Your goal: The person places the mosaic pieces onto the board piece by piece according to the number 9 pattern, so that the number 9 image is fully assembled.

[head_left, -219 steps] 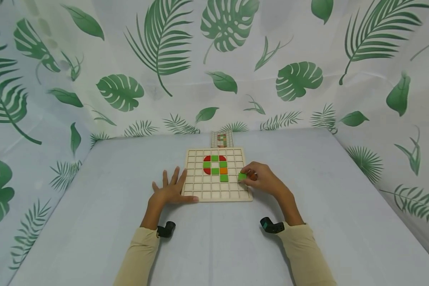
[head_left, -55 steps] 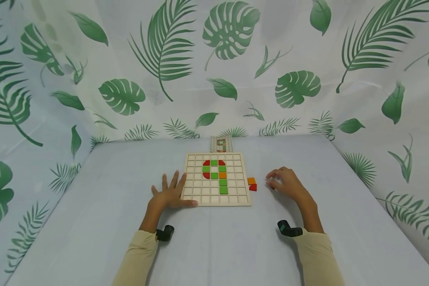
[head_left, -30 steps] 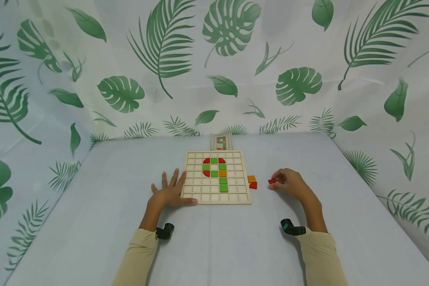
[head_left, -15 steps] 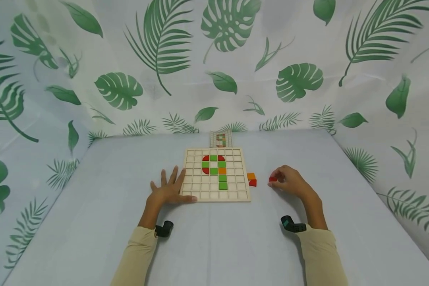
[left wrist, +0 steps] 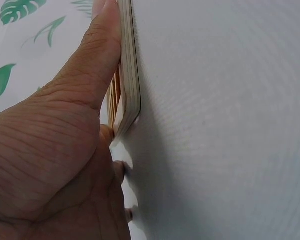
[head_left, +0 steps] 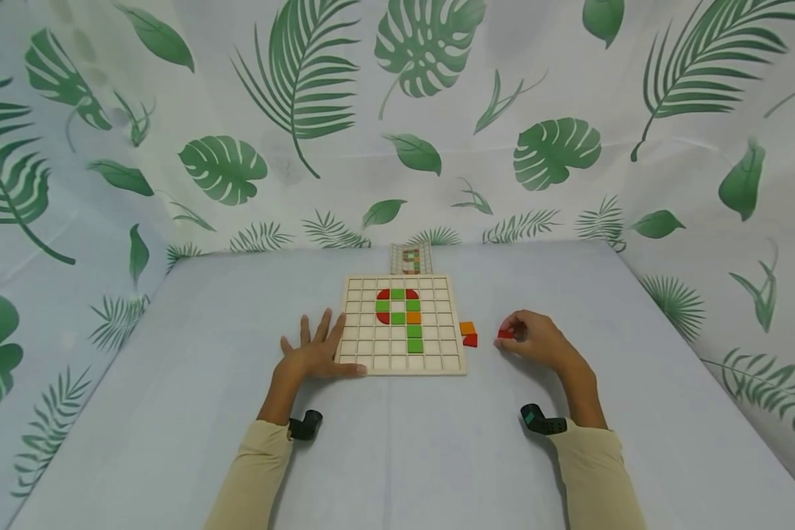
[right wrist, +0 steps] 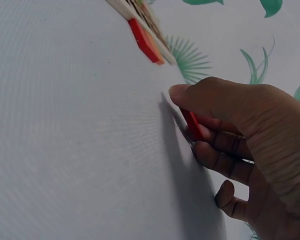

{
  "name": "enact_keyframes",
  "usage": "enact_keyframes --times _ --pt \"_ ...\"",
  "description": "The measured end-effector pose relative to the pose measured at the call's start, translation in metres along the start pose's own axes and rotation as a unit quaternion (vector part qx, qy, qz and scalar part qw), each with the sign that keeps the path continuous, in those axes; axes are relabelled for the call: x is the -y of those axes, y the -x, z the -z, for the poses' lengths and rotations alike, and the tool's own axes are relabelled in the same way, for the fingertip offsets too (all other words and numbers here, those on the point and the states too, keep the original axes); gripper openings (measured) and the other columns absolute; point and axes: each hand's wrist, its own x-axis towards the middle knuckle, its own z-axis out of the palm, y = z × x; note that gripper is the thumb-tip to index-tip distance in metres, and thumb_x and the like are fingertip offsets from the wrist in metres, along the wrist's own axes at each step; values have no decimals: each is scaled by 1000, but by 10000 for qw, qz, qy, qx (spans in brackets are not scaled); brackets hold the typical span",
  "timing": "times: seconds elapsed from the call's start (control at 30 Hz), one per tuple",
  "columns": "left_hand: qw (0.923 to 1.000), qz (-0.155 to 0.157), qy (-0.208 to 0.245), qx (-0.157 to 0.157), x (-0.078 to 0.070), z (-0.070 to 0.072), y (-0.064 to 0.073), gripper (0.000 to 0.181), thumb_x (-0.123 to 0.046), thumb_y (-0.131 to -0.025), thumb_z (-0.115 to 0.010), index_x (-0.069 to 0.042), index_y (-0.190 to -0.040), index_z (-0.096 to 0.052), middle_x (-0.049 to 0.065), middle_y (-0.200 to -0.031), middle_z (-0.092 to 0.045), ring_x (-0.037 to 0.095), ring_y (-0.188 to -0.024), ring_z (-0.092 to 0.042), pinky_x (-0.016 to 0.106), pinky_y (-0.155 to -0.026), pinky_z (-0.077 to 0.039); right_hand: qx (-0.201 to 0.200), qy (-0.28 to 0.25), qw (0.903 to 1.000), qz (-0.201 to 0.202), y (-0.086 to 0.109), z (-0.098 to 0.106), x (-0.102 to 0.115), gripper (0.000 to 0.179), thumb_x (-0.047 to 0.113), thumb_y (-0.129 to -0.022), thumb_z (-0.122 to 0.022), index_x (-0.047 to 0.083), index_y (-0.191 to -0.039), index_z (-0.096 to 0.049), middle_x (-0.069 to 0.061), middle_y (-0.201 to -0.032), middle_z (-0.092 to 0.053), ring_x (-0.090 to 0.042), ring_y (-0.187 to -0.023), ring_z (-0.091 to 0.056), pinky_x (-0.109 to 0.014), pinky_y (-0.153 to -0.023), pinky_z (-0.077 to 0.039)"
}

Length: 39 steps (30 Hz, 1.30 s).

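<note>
A wooden grid board lies on the table with red, green and orange tiles set in a 9-like shape. The lowest tile of that shape is a green tile. My left hand lies spread at the board's left corner, its thumb along the front edge; in the left wrist view the thumb rests against the board's side. To the right of the board, my right hand pinches a red tile between thumb and fingers, close to the tabletop. The fingers partly cover this tile.
An orange tile and another red tile lie against the board's right edge. Behind the board stands a small pattern card with a similar figure. A leaf-printed curtain closes off the table's back and sides.
The green tile my right hand held at first now sits at the bottom of the figure. That hand moved right, off the board, and took hold of a red tile. My left hand stayed put.
</note>
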Motion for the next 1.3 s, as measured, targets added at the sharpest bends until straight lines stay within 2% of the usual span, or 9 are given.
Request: enact_keyframes --times 0.33,0.63,0.87,1.1,1.3 --pt "10000 21 -61 -4 0 2 0 113 -69 -79 -64 -21 -159 0 10 -165 11 47 -147 18 79 -106 0 -70 -8 9999 140 -2 -6 3 29 22 -83 -78 3 -100 -64 -8 -89 -63 -21 -85 -54 -30 -74 -48" --pt "10000 44 27 57 1 -1 0 114 -68 -79 -66 -20 -159 0 10 -165 12 46 -147 19 78 -107 2 -141 -203 9985 487 -4 -16 9 28 20 -81 -79 4 -98 -64 -7 -91 -63 -20 -85 -55 -30 -75 -49" --pt "10000 29 -23 23 -1 1 0 113 -68 -80 -65 -21 -159 0 10 -165 11 47 -147 19 78 -107 1 -78 -301 9971 690 -6 -19 15 27 18 -81 -79 3 -98 -63 -7 -90 -62 -20 -85 -53 -30 -74 -48" --pt "10000 56 -8 64 -1 1 -1 114 -69 -79 -65 -22 -159 1 9 -165 13 46 -147 20 78 -107 1 -60 -316 9933 1111 -10 -23 26 26 14 -79 -81 3 -96 -64 -5 -89 -63 -19 -83 -54 -27 -71 -48" --pt "10000 72 3 69 0 -1 -2 114 -70 -78 -65 -22 -159 1 9 -165 13 46 -147 20 78 -107 1 170 -500 9897 1332 -13 -30 39 27 15 -78 -82 5 -96 -64 -4 -86 -62 -16 -80 -54 -25 -67 -48"
